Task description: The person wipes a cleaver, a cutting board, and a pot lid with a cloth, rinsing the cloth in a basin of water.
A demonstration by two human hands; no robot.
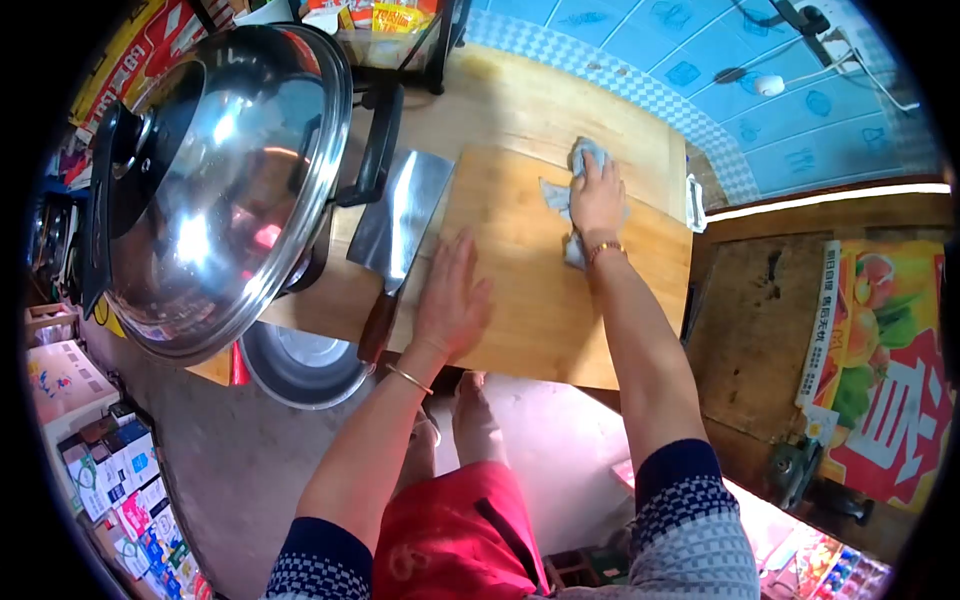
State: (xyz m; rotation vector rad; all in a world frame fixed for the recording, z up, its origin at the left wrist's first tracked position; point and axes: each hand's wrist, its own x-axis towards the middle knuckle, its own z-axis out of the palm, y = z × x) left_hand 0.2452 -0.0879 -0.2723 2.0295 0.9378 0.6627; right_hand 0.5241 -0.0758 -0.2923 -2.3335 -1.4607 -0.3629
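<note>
My right hand (598,205) presses a crumpled light grey cloth (556,193) onto the wooden cutting board (545,300), near its far right part. Its fingers lie over the cloth, which sticks out on the left side and below the palm. My left hand (452,300) rests flat on the board's left part, holding nothing, with its fingers stretched out. Just left of that hand lies a cleaver (410,205), its wide blade pointing away from me and its dark wooden handle toward me at the table edge.
A large pot with a shiny domed lid (215,220) and black handles stands at the left, close to the cleaver. Below the table edge sits a grey basin (305,365). Blue tiles (690,60) line the back wall. A wooden cabinet (755,320) stands at the right.
</note>
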